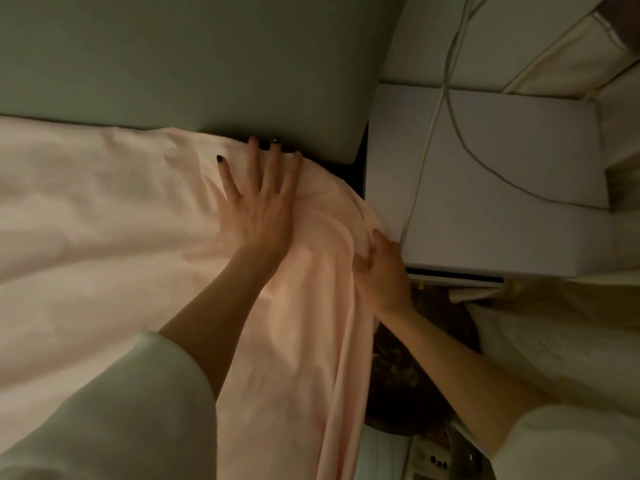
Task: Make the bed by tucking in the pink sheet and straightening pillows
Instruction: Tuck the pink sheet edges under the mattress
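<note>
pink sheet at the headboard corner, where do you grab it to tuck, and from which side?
Grip the pink sheet at its loose gathered edge hanging over the mattress side by the white nightstand, probably coming from the nightstand side. There the cloth bunches into folds that fingers can close on; the right hand already pinches it there. On top it lies flat, so the left hand can only press it down.

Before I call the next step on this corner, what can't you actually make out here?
- Head view: whether the pink sheet is tucked behind the mattress; left hand and headboard hide the gap.
- Right hand: fingertips buried in folds.
- Pillows: none in frame.
- Floor items: too dark.
</note>
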Available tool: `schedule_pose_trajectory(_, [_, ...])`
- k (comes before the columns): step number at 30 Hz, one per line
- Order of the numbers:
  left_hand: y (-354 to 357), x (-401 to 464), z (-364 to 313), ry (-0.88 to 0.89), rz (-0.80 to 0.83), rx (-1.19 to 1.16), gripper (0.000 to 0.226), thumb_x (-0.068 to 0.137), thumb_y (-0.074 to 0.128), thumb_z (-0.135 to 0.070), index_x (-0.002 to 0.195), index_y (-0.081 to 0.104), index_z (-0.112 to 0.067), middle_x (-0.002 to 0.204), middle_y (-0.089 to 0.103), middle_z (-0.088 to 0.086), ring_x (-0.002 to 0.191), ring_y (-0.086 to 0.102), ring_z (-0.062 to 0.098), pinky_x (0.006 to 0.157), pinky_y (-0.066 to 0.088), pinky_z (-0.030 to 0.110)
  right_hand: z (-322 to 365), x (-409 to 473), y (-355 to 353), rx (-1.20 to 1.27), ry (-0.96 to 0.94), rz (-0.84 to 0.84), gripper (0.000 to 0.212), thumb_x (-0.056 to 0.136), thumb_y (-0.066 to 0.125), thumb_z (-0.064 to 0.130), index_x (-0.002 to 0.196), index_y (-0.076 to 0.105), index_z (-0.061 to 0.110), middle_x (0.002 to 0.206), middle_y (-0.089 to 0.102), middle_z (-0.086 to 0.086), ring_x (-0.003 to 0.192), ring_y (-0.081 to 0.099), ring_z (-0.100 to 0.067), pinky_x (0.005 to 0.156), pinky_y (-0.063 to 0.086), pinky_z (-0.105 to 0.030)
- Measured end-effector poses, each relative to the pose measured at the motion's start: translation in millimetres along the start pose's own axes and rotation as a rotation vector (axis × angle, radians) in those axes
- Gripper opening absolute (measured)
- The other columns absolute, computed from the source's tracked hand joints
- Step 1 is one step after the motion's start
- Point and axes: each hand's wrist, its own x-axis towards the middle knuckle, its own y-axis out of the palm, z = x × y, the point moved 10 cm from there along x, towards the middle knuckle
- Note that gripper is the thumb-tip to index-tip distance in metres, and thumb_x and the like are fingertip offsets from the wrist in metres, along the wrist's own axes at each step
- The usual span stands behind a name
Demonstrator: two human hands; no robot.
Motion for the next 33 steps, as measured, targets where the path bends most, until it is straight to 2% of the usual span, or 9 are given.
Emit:
schedule_pose_trajectory(4, [1.3, -24.8, -30.5, 0.207, -0.028, 0.037, 0.058, 0.095, 0.032, -0.020, 0.150, 0.012, -0.018, 0.159, 0.004, 0.008, 0.146, -0.005, 0.032, 0.107, -0.015, 0.056, -33.4, -29.9, 7.9, 0.064, 0.205, 0.008, 0.056, 0.093, 0.050, 0.039, 0.138, 0.029, 0.014, 0.134, 0.045, -0.006, 0.117, 0.051, -0.024, 0.093, 0.046, -0.036])
schedule_pose_trajectory(9, [11.9, -76.6, -48.2, 0.250, -0.148, -0.171, 0.043, 0.091, 0.040, -0.029, 0.130, 0.048, -0.012, 0.142, 0.044, 0.016, 0.136, 0.028, 0.033, 0.110, 0.016, 0.060, -71.4, -33.8, 21.7, 0.305, 0.551, -0.030, 0.023, 0.093, 0.050, 0.032, 0.100, 0.056, 0.010, 0.099, 0.061, -0.006, 0.087, 0.060, -0.021, 0.071, 0.049, -0.027])
schedule_pose_trajectory(13, [37.8, -124.3, -53.7, 0.209, -0.057, -0.208, 0.047, 0.084, 0.049, -0.043, 0.120, 0.056, -0.013, 0.127, 0.056, 0.013, 0.121, 0.038, 0.028, 0.097, 0.029, 0.047, -45.5, -29.4, 18.9, 0.296, 0.231, -0.052, 0.032, 0.091, 0.050, 0.008, 0.059, 0.052, 0.009, 0.068, 0.051, -0.004, 0.060, 0.046, -0.009, 0.062, 0.037, -0.025])
schedule_pose_trajectory(17, [61.8, -152.2, -52.6, 0.137, 0.059, -0.237, 0.052, 0.087, 0.042, -0.050, 0.120, 0.056, -0.014, 0.125, 0.057, 0.011, 0.116, 0.042, 0.028, 0.090, 0.036, 0.042, 11.5, -35.8, 22.4, 0.329, -0.139, 0.013, 0.015, 0.093, 0.051, 0.009, 0.089, 0.065, 0.006, 0.083, 0.057, 0.004, 0.075, 0.050, -0.003, 0.072, 0.039, -0.005])
schedule_pose_trajectory(20, [85.4, -161.9, -51.1, 0.090, 0.167, -0.206, 0.057, 0.090, 0.036, -0.051, 0.131, 0.049, -0.014, 0.138, 0.050, 0.011, 0.130, 0.040, 0.032, 0.103, 0.031, 0.046, 8.5, -35.6, 55.8, 0.290, -0.077, 0.258, 0.033, 0.100, 0.038, 0.020, 0.131, 0.047, 0.014, 0.123, 0.055, -0.003, 0.106, 0.052, -0.010, 0.090, 0.037, -0.013])
schedule_pose_trajectory(23, [95.1, -167.3, -61.8, 0.102, 0.208, -0.190, 0.060, 0.092, 0.028, -0.047, 0.139, 0.041, -0.014, 0.148, 0.038, 0.012, 0.141, 0.025, 0.032, 0.112, 0.014, 0.052, -12.1, -33.6, 74.2, 0.286, -0.004, 0.366, 0.042, 0.101, 0.033, 0.025, 0.142, 0.033, 0.019, 0.141, 0.043, -0.006, 0.128, 0.043, -0.018, 0.098, 0.031, -0.020])
schedule_pose_trajectory(26, [93.1, -179.7, -85.2, 0.182, 0.158, -0.190, 0.055, 0.093, 0.029, -0.041, 0.138, 0.042, -0.012, 0.146, 0.040, 0.012, 0.141, 0.023, 0.030, 0.115, 0.008, 0.055, -36.2, -31.9, 72.2, 0.251, 0.052, 0.383, 0.042, 0.101, 0.032, 0.033, 0.142, 0.036, 0.023, 0.140, 0.046, -0.005, 0.126, 0.046, -0.020, 0.101, 0.035, -0.026])
schedule_pose_trajectory(30, [84.3, -206.3, -123.0, 0.306, 0.037, -0.296, 0.041, 0.092, 0.043, -0.027, 0.123, 0.058, -0.006, 0.127, 0.059, 0.015, 0.122, 0.053, 0.032, 0.106, 0.030, 0.045, -79.1, -44.8, 33.3, 0.382, 0.118, 0.152, 0.027, 0.098, 0.042, 0.023, 0.121, 0.055, 0.015, 0.116, 0.058, 0.000, 0.102, 0.054, -0.010, 0.091, 0.045, -0.028])
schedule_pose_trajectory(33, [98.4, -211.5, -145.2, 0.223, 0.246, -0.362, 0.058, 0.092, 0.042, -0.040, 0.141, 0.034, -0.010, 0.141, 0.044, 0.014, 0.121, 0.052, 0.029, 0.093, 0.049, 0.045, -123.0, -51.9, 9.7, 0.333, 0.230, 0.004, 0.026, 0.094, 0.049, 0.015, 0.119, 0.048, 0.009, 0.099, 0.055, 0.000, 0.089, 0.054, -0.012, 0.078, 0.049, -0.026])
